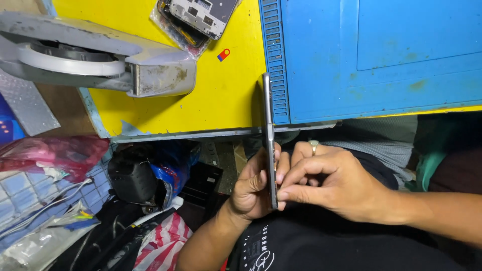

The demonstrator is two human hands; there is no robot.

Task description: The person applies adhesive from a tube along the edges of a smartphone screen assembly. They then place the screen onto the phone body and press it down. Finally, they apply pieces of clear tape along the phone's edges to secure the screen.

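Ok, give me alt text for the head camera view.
Two hands, left and right, hold a slim phone edge-on above a lap. Behind are a yellow table, a blue mat and an opened phone.

Slim grey phone (pixel 269 145) held edge-on, upright.

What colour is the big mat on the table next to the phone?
Blue mat, lying on a yellow table; the head view shows it best.
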